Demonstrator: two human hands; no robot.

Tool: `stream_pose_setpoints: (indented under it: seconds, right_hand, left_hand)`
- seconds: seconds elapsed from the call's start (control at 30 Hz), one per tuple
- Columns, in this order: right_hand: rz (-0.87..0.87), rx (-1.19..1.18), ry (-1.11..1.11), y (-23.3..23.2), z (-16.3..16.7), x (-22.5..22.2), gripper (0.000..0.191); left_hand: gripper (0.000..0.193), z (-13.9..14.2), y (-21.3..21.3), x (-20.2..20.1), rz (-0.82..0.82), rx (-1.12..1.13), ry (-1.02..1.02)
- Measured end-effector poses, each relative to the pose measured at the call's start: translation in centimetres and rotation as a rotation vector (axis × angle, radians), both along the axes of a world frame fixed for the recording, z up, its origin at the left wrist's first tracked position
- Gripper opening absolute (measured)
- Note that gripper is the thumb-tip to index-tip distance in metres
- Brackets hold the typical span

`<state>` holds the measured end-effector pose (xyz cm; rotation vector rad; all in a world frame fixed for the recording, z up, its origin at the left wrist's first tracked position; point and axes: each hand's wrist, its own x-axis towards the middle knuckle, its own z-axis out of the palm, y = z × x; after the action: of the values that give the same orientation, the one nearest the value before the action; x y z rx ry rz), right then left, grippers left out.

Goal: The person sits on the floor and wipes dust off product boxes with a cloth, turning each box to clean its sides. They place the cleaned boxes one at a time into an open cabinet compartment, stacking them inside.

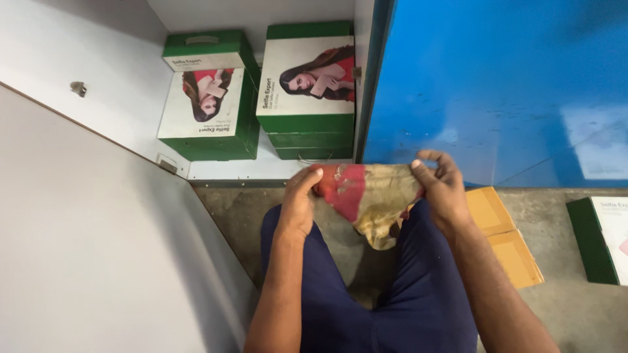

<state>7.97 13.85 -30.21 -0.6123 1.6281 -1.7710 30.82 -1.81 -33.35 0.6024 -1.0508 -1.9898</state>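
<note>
Two hands hold a stained red and yellowish cloth (369,196) stretched between them, just above the person's knees in dark blue trousers (392,294). The left hand (297,206) grips the red end at about nine o'clock of the cloth, fingers curled over its edge. The right hand (441,183) pinches the pale end at about three o'clock, thumb and fingers closed on the fabric. The cloth sags toward six o'clock between the two grips, and its lower flap looks crumpled, though the folds are hard to make out.

At four o'clock from the right hand a flat brown cardboard box (507,238) lies on the grey concrete floor (569,307). Farther out at three o'clock, a green and white box (602,238) sits at the frame's edge. At twelve o'clock a blue panel (497,85) stands upright. At eleven o'clock, green boxes (307,91) with printed portraits are stacked against a white wall (78,59).
</note>
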Motion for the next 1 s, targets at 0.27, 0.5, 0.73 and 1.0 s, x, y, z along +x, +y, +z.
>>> stream_pose_setpoints:
  seconds: [0.27, 0.5, 0.73, 1.0]
  right_hand:
    - [0.223, 0.149, 0.512, 3.4, 4.2, -0.6, 0.028]
    - [0.311, 0.056, 0.256, 3.9, 6.9, -3.0, 0.044]
    - [0.207, -0.096, -0.861, 1.7, 5.2, 0.8, 0.077]
    - [0.234, 0.047, -0.637, 4.7, 1.0, -0.4, 0.04]
  left_hand:
    - [0.049, 5.9, 0.1, 1.4, 0.059, -0.705, -0.413]
    - [0.03, 10.5, -2.8, 2.6, -0.124, -0.898, -0.593]
    - [0.056, 8.4, -1.0, -3.1, -0.186, 0.367, 0.064]
    - [0.052, 2.8, 3.6, -1.2, -0.267, 0.171, -0.061]
